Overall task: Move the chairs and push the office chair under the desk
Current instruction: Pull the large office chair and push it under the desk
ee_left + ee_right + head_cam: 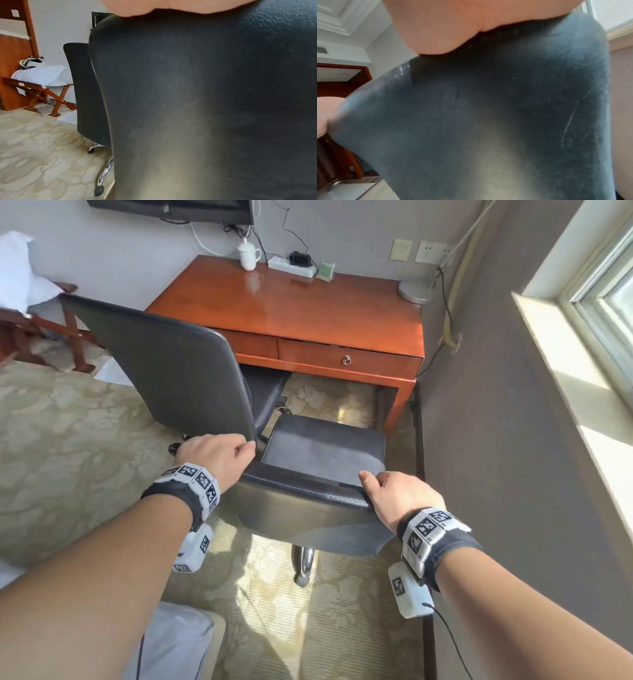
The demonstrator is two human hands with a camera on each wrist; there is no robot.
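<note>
Black leather covers the near office chair [318, 474], which stands on the patterned carpet [68, 440] in front of the wooden desk [291, 302], its seat facing the desk's front edge and not yet beneath it. The left hand [214, 453] grips the left end of the backrest's top edge, fingers curled over and clamped on it; the left wrist view shows the palm pressed to the top of the backrest. The right hand [394, 494] grips the right end of the same edge, thumb lying along the top, fingers wrapped down the rear face; the right wrist view confirms flesh bearing on the leather.

A second black chair [171, 364] stands just beside the first on its left, turned at an angle, its seat partly under the desk's front left section. The two backrests are nearly touching close to the left hand.

On the desk's rear edge: a white lidded mug [248, 254], a power strip [291, 266], a small green item [325, 270]. At the rear right corner sits a round lamp base [416, 290]. A folding wooden rack [39, 93] bearing white pillows stands well apart, at far left.
</note>
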